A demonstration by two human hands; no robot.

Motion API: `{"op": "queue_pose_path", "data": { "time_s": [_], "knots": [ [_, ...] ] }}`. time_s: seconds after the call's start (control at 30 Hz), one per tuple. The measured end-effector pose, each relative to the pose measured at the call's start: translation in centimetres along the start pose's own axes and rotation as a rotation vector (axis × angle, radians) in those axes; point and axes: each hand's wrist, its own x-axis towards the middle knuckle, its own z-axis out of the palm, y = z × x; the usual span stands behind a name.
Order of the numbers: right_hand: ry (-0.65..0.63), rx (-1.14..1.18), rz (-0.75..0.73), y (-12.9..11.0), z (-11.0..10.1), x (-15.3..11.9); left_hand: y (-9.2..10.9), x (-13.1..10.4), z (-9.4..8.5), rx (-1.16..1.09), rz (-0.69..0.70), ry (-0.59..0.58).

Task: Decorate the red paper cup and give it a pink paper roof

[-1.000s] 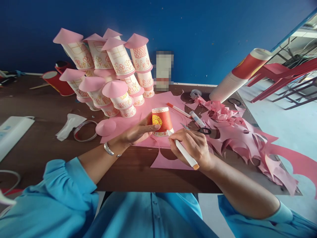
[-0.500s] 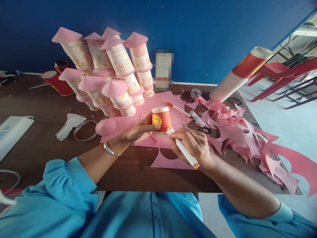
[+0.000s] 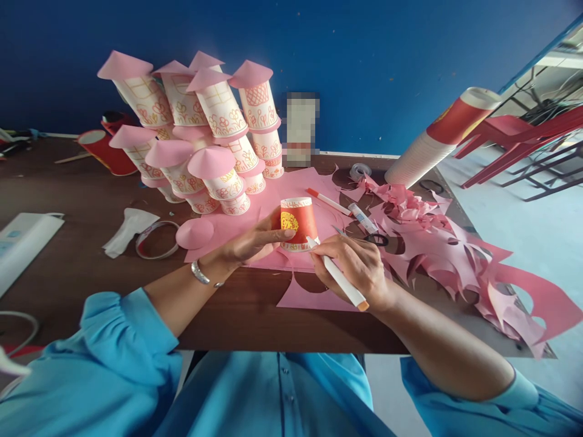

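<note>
One cup (image 3: pixel 306 220), red with a yellow emblem and a white band at each end, stands at the centre of the working area, held above a pink sheet (image 3: pixel 298 182). One left hand (image 3: pixel 259 241) grips it from nine o'clock, thumb pressed to its face, the other fingers mostly hidden behind. One right hand (image 3: pixel 353 264) comes in from four o'clock, its fingers pinching one white marker (image 3: pixel 339 276); the tip lies at the lower band, and whether it touches cannot be told.

Clock positions are taken from the cup. Between ten and eleven: eight towers (image 3: pixel 221 112), each with one pink cone roof. At nine: one loose cone (image 3: pixel 195 234) and, beyond it, one tape roll (image 3: pixel 141 243). Between one and two: a second, smaller roll (image 3: pixel 359 172). At two: a second marker (image 3: pixel 327 201), red-capped, lying near, and farther out one tilted stack of cups (image 3: pixel 423 155). At three: one glue stick (image 3: pixel 363 218), one pair of scissors (image 3: pixel 376 240) and many pink scraps (image 3: pixel 437 243), uncounted because they overlap. All rest on one brown counter (image 3: pixel 255 315).
</note>
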Motion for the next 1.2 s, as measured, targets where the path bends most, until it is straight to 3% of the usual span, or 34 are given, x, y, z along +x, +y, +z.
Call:
{"op": "queue_pose_path", "data": {
  "time_s": [0.2, 0.6, 0.9, 1.2],
  "knots": [
    [0.037, 0.037, -0.008, -0.2, -0.4, 0.2, -0.4, -0.1, -0.7, 0.004, 0.088, -0.044],
    [0.020, 0.025, -0.010, -0.4, -0.3, 0.2, -0.1, -0.1, -0.7, -0.007, 0.036, 0.000],
    [0.018, 0.030, -0.007, -0.4, 0.0, 0.1, -1.1, 0.1, -1.2, 0.002, 0.091, -0.055],
    [0.007, -0.020, 0.016, -0.4, 0.2, 0.1, -0.5, 0.2, -0.4, 0.093, 0.148, -0.092]
  ]
}}
